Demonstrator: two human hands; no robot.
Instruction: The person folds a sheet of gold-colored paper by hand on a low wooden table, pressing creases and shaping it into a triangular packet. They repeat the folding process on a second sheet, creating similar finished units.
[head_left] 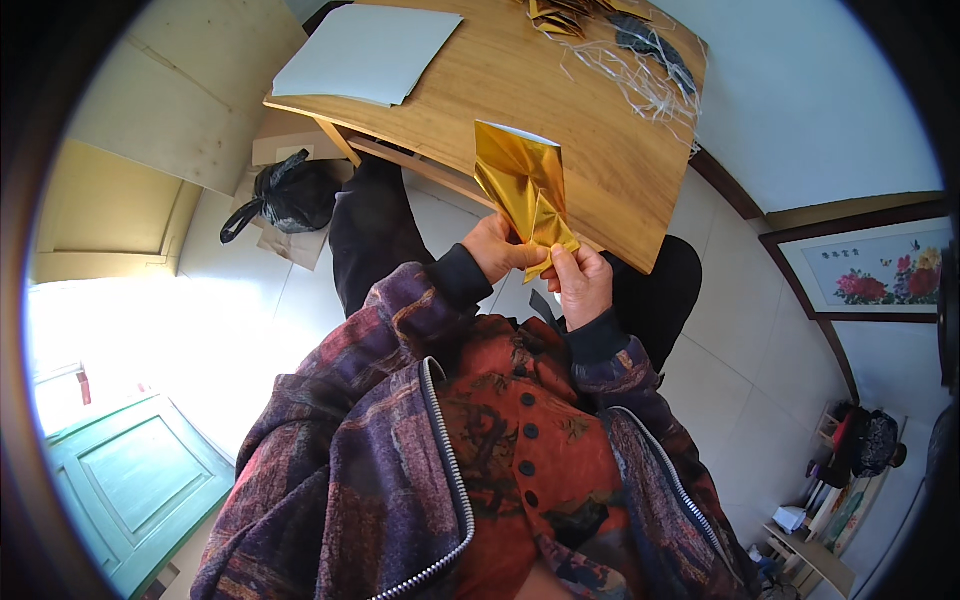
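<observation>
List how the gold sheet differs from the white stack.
The gold sheet is shiny and folded; the white stack is plain and flat. The left hand and right hand pinch the gold sheet; the white stack lies on the table. The gold sheet looks smaller than the white stack. Both show some straight edges.

glossy, foil-like paper sheet [524, 190]; smooth wooden table [490, 75]

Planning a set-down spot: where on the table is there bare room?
On the table, the widest bare patch lies between the white sheets and the white strings. Another is the near right corner, bordered by the strings and the gold paper in the left hand and right hand. The far right is crowded with strings and gold pieces.
</observation>
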